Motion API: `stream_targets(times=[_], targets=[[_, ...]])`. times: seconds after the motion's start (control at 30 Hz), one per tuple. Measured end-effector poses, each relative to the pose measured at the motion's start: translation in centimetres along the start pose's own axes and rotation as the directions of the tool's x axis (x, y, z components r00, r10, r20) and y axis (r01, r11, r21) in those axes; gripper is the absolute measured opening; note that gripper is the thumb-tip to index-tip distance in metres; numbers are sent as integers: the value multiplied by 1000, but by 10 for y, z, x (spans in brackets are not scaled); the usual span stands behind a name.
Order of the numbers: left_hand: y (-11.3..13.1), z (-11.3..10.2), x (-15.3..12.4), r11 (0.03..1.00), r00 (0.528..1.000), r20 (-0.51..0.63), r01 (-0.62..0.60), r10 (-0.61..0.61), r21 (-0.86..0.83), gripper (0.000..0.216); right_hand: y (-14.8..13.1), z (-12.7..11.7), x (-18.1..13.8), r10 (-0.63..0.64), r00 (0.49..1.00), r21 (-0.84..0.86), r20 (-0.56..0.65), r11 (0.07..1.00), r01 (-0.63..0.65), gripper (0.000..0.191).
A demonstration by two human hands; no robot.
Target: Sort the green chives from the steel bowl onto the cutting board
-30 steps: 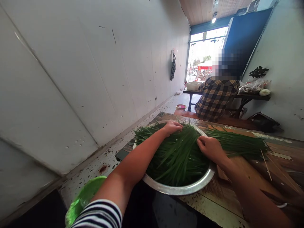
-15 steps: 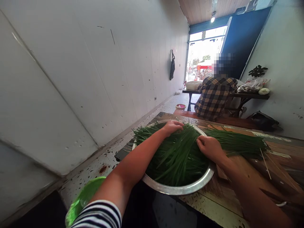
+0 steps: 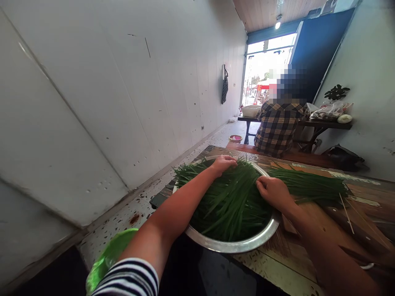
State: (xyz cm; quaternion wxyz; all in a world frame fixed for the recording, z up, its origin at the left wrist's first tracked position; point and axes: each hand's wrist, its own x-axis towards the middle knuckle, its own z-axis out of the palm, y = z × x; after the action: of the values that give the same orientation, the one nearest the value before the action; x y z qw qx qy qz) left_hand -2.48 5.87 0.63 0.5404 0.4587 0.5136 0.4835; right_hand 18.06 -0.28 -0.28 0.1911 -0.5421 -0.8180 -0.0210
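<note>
A wide metal bowl [image 3: 237,246] heaped with long green garlic chives [image 3: 230,201] stands in front of me. My left hand [image 3: 225,164] reaches across to the far side of the bowl, its fingers closed on the chives near their ends. At the bowl's right rim is my right hand [image 3: 273,191], thumb and fingers pinched together beside the leaves. What it pinches is too small to make out. A second bundle of chives [image 3: 311,181] lies on the wooden table [image 3: 296,263] to the right of the bowl.
Thin sticks [image 3: 279,242] lie by the bowl's right side, and another thin stick [image 3: 347,213] rests farther right. A green-lined bin [image 3: 106,259] stands at lower left. Ahead, a person in a plaid shirt [image 3: 276,127] sits at another table [image 3: 247,119].
The view has shifted very slightly. Both hands stay in nearly the same places, with only a small movement of the left fingers at the chives.
</note>
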Motion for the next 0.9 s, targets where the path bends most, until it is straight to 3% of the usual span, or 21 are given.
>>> stream_targets(times=[0.13,0.3,0.6,0.9], targets=[[1,-2,-1,995,998,15,59,-58,-86,19,-1,-1,0,14,1000,-1,26,1000,-14,32],[-4,-9,1,993,999,23,29,-27,-113,30,-2,-3,0,20,999,7,39,1000,-20,32],[-1,-16,8,985,995,76,68,-56,-157,21,-3,-2,0,28,999,8,38,1000,-28,32],[-3,-9,6,994,996,73,-45,52,-96,18,0,0,0,-14,1000,60,-18,998,15,31]])
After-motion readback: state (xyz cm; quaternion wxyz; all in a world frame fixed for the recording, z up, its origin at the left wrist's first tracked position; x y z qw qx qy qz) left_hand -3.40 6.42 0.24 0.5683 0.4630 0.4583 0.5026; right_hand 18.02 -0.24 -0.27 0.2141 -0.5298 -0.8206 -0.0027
